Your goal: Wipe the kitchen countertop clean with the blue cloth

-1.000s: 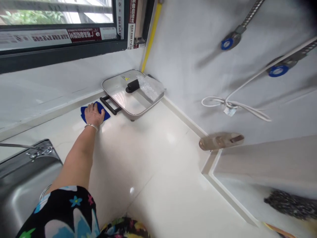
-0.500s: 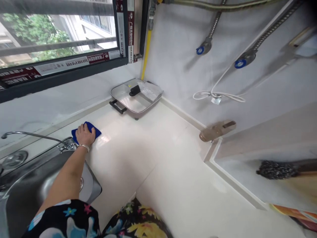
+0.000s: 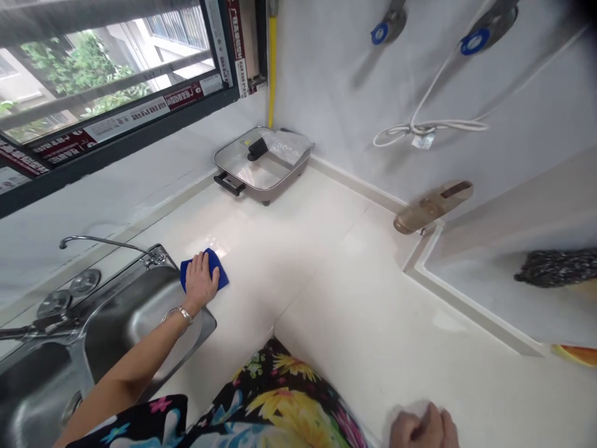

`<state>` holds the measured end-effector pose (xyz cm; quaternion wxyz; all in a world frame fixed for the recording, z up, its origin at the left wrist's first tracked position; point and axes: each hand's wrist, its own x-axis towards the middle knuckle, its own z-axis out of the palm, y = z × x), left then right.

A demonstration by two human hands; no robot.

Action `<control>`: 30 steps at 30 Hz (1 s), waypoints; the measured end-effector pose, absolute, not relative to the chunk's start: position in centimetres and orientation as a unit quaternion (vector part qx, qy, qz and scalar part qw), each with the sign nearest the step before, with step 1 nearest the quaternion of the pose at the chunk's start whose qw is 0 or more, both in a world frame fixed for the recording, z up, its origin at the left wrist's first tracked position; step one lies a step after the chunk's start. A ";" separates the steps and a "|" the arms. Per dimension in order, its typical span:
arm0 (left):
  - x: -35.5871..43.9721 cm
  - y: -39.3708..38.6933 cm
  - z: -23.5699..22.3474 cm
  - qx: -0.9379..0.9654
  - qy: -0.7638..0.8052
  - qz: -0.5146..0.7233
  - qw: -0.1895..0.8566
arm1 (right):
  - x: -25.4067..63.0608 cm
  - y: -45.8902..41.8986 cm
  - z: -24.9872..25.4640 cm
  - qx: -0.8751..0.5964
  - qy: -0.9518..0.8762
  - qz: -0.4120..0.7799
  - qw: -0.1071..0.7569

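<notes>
My left hand (image 3: pixel 199 287) presses down on a blue cloth (image 3: pixel 221 274) on the white countertop (image 3: pixel 303 249), right at the near right corner of the steel sink (image 3: pixel 135 314). Its fingers lie together over the cloth, and a bracelet sits on the wrist. My right hand (image 3: pixel 422 429) shows only in part at the bottom edge. It rests on the counter with its fingers curled, and nothing shows in it.
A curved faucet (image 3: pixel 100 240) stands behind the sink. A lidded square electric pan (image 3: pixel 263 165) sits in the far corner under the window. On the right wall are a white cable (image 3: pixel 429 127), two blue valves (image 3: pixel 380 31), and a beige fitting (image 3: pixel 431 205). A dark bundle (image 3: pixel 555 267) lies at right.
My left hand has dragged the blue cloth back along the counter, from beside the pan to the sink's corner. My right hand has come into view at the bottom.
</notes>
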<state>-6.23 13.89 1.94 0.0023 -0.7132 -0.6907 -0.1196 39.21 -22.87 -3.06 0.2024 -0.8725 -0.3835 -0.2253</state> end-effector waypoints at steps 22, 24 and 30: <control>3.1 5.1 4.3 -0.959 -0.221 0.017 -0.176 | 38.3 -22.5 -2.8 -0.892 -0.357 -0.208 0.185; 3.5 5.5 4.3 -0.960 -0.209 0.016 -0.187 | 38.3 -22.5 -2.7 -0.890 -0.362 -0.210 0.182; 6.4 6.7 3.9 -0.968 -0.168 0.010 -0.184 | 38.1 -22.1 -1.9 -0.889 -0.369 -0.200 0.184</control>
